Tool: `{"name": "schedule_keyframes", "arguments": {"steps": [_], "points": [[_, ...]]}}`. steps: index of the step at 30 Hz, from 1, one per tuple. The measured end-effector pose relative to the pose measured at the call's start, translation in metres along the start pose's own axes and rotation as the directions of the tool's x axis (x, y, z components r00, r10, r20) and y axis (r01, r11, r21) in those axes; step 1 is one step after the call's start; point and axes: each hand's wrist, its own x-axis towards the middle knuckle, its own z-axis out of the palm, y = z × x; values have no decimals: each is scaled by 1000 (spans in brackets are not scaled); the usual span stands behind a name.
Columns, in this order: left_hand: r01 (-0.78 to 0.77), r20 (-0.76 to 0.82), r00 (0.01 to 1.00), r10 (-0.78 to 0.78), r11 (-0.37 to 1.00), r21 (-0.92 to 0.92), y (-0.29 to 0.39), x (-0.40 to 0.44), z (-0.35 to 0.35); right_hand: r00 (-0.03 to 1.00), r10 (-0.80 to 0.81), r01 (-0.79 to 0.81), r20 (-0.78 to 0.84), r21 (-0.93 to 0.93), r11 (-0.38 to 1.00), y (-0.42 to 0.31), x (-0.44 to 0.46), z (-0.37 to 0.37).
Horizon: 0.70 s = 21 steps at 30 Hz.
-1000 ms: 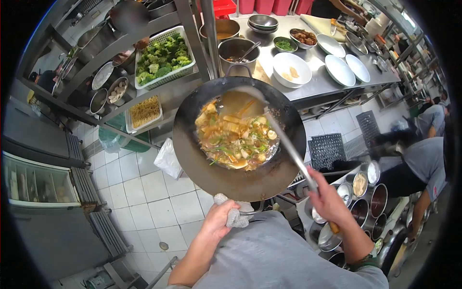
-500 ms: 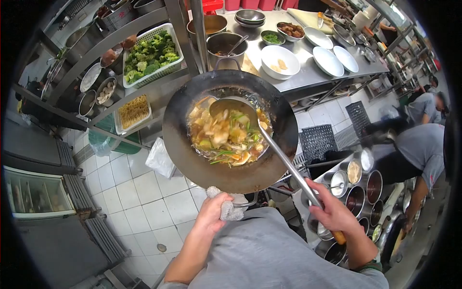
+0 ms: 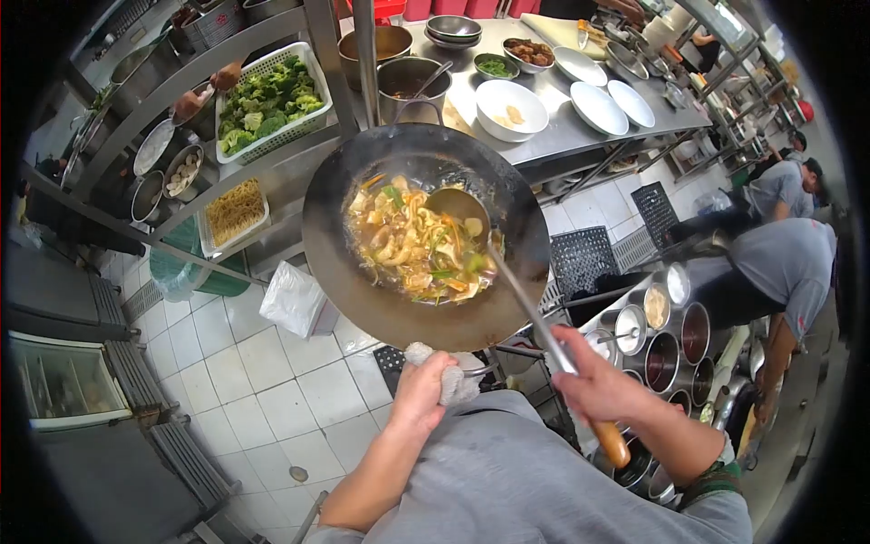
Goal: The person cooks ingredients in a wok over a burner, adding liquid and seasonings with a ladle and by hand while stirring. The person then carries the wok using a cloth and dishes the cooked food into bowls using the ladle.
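A large dark wok (image 3: 362,299) is in front of me, holding a saucy mix of vegetables and pale pieces (image 3: 399,240). My left hand (image 3: 420,392) is closed around a folded light cloth (image 3: 459,386) at the wok's near handle (image 3: 480,368). In my right hand (image 3: 598,381) is the shaft of a long metal ladle (image 3: 526,299); its wooden end (image 3: 612,446) sticks out below my palm. The ladle's bowl dips into the right side of the food, and its underside is hidden.
A steel counter (image 3: 562,150) ahead carries a white bowl (image 3: 510,111), oval plates (image 3: 598,109) and metal pots (image 3: 412,86). Broccoli fills a basket (image 3: 272,104) on the left shelf, above noodles (image 3: 236,211). Beside sauce containers (image 3: 662,358) on the right, a co-worker (image 3: 784,267) bends over.
The ladle's bowl has moved right and slightly down through the food, which now lies differently. My right hand has shifted a little left and down. My left hand keeps its grip.
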Motion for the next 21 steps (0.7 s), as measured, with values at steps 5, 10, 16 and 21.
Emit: {"name": "schedule_keyframes", "arguments": {"steps": [5, 10, 16, 21], "points": [[17, 42, 999, -19, 999, 36, 6, -2, 1, 890, -270, -233, 366, 877, 420, 19, 11, 10], [64, 69, 996, -62, 998, -23, 2, 15, -27, 825, -442, -285, 352, 935, 212, 40, -5, -8], [76, 166, 984, -62, 994, -83, -12, 31, -29, 930, -337, 32, 145, 882, 469, 55, 23, 0], [62, 95, 994, -50, 990, -129, -11, 23, -7, 921, -365, -4, 136, 940, 340, 53, 25, -23]]}}
